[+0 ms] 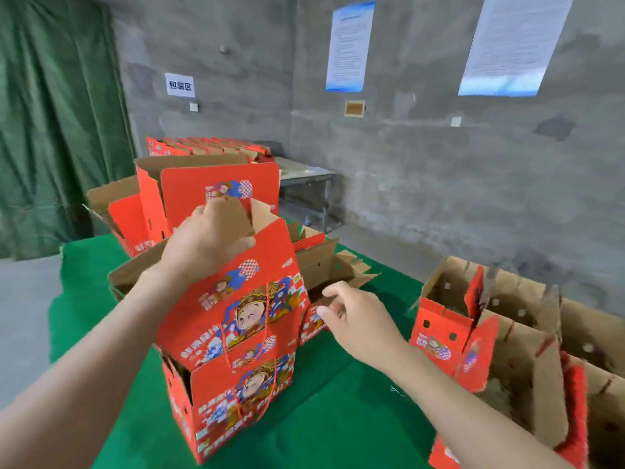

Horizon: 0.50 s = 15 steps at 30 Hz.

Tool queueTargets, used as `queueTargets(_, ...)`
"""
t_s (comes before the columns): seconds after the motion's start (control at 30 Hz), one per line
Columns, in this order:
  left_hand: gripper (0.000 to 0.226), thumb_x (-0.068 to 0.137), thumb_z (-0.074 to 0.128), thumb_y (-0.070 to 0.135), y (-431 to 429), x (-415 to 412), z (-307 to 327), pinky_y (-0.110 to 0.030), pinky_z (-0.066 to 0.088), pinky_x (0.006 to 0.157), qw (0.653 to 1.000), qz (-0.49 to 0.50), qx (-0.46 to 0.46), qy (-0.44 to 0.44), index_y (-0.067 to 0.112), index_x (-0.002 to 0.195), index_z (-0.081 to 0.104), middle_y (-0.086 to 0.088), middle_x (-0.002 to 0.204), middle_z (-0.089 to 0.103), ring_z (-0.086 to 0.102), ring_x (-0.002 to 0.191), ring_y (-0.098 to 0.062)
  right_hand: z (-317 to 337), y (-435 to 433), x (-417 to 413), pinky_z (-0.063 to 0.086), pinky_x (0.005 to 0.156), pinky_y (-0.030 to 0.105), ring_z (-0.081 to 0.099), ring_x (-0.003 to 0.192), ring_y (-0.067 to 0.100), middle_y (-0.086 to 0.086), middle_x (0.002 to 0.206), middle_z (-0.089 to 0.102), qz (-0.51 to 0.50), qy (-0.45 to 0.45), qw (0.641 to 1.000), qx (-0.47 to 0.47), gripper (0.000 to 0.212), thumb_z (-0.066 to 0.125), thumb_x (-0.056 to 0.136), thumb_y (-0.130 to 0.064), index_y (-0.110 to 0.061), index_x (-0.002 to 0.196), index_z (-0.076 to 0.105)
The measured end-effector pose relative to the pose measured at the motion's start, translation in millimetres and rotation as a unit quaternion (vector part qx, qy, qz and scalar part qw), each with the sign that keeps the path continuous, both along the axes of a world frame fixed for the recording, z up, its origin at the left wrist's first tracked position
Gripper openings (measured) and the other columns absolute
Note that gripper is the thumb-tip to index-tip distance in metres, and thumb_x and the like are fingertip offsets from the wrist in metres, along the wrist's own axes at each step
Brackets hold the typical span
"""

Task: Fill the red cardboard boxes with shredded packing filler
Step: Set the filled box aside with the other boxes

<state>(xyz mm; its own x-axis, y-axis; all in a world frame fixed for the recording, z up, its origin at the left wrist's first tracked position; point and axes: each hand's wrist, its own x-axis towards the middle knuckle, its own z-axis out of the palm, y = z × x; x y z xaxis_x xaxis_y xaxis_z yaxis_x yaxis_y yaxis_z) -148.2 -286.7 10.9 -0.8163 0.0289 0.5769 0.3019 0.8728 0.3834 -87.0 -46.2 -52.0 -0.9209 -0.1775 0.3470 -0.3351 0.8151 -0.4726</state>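
A red printed cardboard box [233, 401] stands on the green table [338, 418] in front of me, with a second red box [236, 299] tilted on top of it. My left hand [206, 238] grips the raised brown flap of that upper box. My right hand [355, 316] hovers just right of it with fingers loosely curled, at the edge of a lower open box [324, 269]; whether it holds anything is unclear. No shredded filler shows plainly.
More open red boxes [189, 194] stand at the table's far left, with a flat stack [206, 147] behind. Several open boxes [507, 333] crowd the right side. A metal table [304, 174] sits by the concrete wall; a green curtain [57, 113] hangs left.
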Motion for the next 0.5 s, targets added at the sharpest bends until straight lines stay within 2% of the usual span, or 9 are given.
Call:
queueTargets(0.07, 0.045, 0.076, 0.073, 0.032, -7, -26, 0, -0.033, 0.045, 0.079, 0.979, -0.055, -0.104, -0.164, 0.012, 0.113, 0.058, -0.001, 0.096, 0.06, 0.057, 0.099, -0.028, 10, -24, -17, 0.049, 0.08, 0.034, 0.057, 0.087, 0.013, -0.007, 0.096, 0.062, -0.017, -0.01, 1.0, -0.004, 0.032, 0.05, 0.09, -0.041, -0.024, 0.117, 0.051)
queueTargets(0.13, 0.021, 0.079, 0.066, 0.021, -7, -34, -5, -0.036, 0.048, 0.068, 0.949, -0.018, -0.206, -0.237, 0.007, 0.079, 0.051, -0.001, 0.071, 0.052, 0.058, 0.084, -0.029, 14, -37, -26, 0.05, 0.085, 0.038, 0.058, 0.097, 0.015, -0.004, 0.104, 0.062, -0.043, -0.048, 0.998, -0.022, 0.04, 0.05, 0.09, -0.043, -0.022, 0.124, 0.046)
queueTargets(0.2, 0.019, 0.079, 0.057, 0.011, 4, -32, -12, -0.032, 0.043, 0.057, 0.953, 0.015, -0.23, -0.197, 0.009, 0.069, 0.042, -0.004, 0.071, 0.053, 0.058, 0.076, -0.03, 15, -42, -28, 0.055, 0.08, 0.038, 0.062, 0.096, 0.018, -0.003, 0.106, 0.06, -0.057, -0.149, 0.978, -0.138, 0.055, 0.055, 0.087, -0.049, -0.02, 0.132, 0.04)
queueTargets(0.23, 0.012, 0.081, 0.055, 0.012, 16, -24, -17, -0.03, 0.04, 0.057, 0.959, 0.017, -0.237, -0.156, 0.011, 0.074, 0.045, -0.005, 0.079, 0.058, 0.059, 0.079, -0.031, 15, -46, -28, 0.057, 0.073, 0.037, 0.064, 0.092, 0.02, -0.002, 0.108, 0.058, -0.052, -0.228, 0.942, -0.242, 0.066, 0.06, 0.081, -0.055, -0.021, 0.133, 0.038)
queueTargets(0.27, 0.005, 0.084, 0.054, 0.017, 29, -14, -21, -0.029, 0.039, 0.06, 0.96, -0.007, -0.252, -0.124, 0.014, 0.084, 0.051, -0.006, 0.088, 0.061, 0.061, 0.084, -0.031, 15, -50, -27, 0.058, 0.067, 0.037, 0.065, 0.091, 0.024, 0.002, 0.113, 0.055, -0.037, -0.307, 0.888, -0.34, 0.076, 0.065, 0.071, -0.063, -0.025, 0.132, 0.039)
queueTargets(0.33, 0.018, 0.09, 0.051, 0.028, 51, 3, -30, -0.031, 0.042, 0.063, 0.949, -0.126, -0.261, -0.123, 0.018, 0.104, 0.053, -0.004, 0.092, 0.062, 0.062, 0.086, -0.028, 14, -57, -28, 0.057, 0.066, 0.041, 0.065, 0.092, 0.036, 0.012, 0.118, 0.058, -0.002, -0.395, 0.782, -0.482, 0.086, 0.069, 0.049, -0.071, -0.027, 0.12, 0.049)
queueTargets(0.4, 0.026, 0.089, 0.055, 0.037, 50, 14, -25, -0.031, 0.045, 0.066, 0.928, -0.259, -0.192, -0.185, 0.019, 0.108, 0.055, 0.001, 0.084, 0.062, 0.059, 0.079, -0.023, 8, -61, -32, 0.057, 0.068, 0.044, 0.067, 0.086, 0.04, 0.019, 0.101, 0.066, -0.018, -0.402, 0.719, -0.566, 0.077, 0.071, 0.05, -0.069, -0.025, 0.111, 0.055)
queueTargets(0.43, 0.026, 0.086, 0.059, 0.038, 41, 12, -19, -0.032, 0.046, 0.071, 0.937, -0.29, -0.123, -0.152, 0.02, 0.105, 0.059, 0.002, 0.086, 0.064, 0.058, 0.082, -0.021, 6, -62, -34, 0.057, 0.066, 0.044, 0.067, 0.082, 0.041, 0.023, 0.097, 0.065, -0.047, -0.394, 0.704, -0.589, 0.073, 0.071, 0.055, -0.068, -0.021, 0.109, 0.053)
queueTargets(0.5, 0.037, 0.08, 0.065, 0.037, 17, -5, -11, -0.034, 0.043, 0.093, 0.974, -0.222, -0.018, 0.034, 0.019, 0.113, 0.063, -0.002, 0.112, 0.064, 0.056, 0.107, -0.022, 2, -63, -38, 0.057, 0.059, 0.042, 0.068, 0.075, 0.041, 0.027, 0.096, 0.058, -0.112, -0.383, 0.7, -0.593, 0.064, 0.068, 0.069, -0.061, -0.017, 0.11, 0.046)
